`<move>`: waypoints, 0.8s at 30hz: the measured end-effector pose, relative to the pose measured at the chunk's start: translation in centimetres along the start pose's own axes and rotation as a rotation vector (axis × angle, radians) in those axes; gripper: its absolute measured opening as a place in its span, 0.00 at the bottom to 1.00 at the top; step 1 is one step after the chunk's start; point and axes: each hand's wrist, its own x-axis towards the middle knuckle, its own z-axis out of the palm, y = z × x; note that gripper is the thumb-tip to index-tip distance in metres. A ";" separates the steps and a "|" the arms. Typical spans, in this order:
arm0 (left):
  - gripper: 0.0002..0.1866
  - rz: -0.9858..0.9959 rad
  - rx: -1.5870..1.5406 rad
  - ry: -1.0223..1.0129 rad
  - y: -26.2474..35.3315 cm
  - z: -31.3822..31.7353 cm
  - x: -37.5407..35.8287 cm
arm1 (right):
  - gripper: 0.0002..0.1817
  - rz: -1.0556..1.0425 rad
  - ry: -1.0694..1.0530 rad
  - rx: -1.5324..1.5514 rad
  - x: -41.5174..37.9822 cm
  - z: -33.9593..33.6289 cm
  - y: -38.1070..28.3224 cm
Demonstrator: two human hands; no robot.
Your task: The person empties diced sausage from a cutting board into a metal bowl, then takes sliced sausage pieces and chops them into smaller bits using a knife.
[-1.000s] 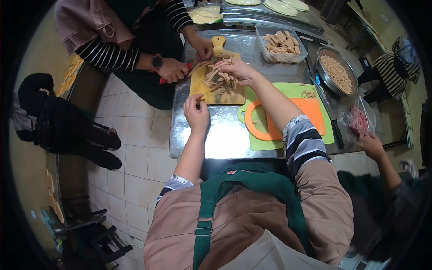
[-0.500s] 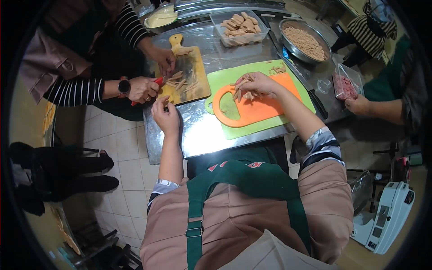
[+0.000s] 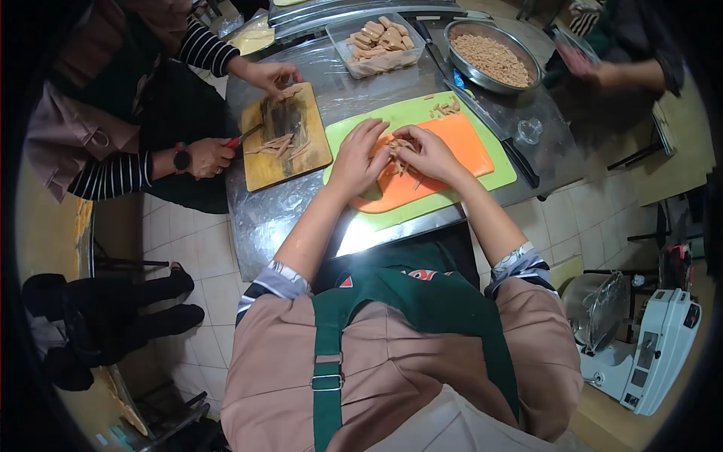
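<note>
Both my hands are over the orange cutting board (image 3: 459, 143), which lies on a larger green board (image 3: 493, 177). My left hand (image 3: 360, 160) is at the left side of a small heap of light brown strips (image 3: 399, 154), palm down, its fingers stretched out. My right hand (image 3: 431, 154) has its fingers curled around strips on the right of the heap. Some strips hang below the fingers. Several short pieces (image 3: 446, 109) lie at the top edge of the boards.
A co-worker's hand (image 3: 209, 157) holds a red-handled knife by a yellow board (image 3: 263, 177) with strips. Behind are a plastic tub (image 3: 361, 69) of brown blocks and a metal bowl (image 3: 461, 64) of small pieces. A black-handled knife (image 3: 520, 162) lies at right.
My left hand has moved right from the table's left part to the strips. My right hand has lowered onto the board. The person at right has moved back with the package.
</note>
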 end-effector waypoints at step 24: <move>0.32 -0.121 -0.036 -0.290 0.5 3.6 -0.8 | 0.28 -0.062 0.155 -0.276 -3.8 -1.4 0.7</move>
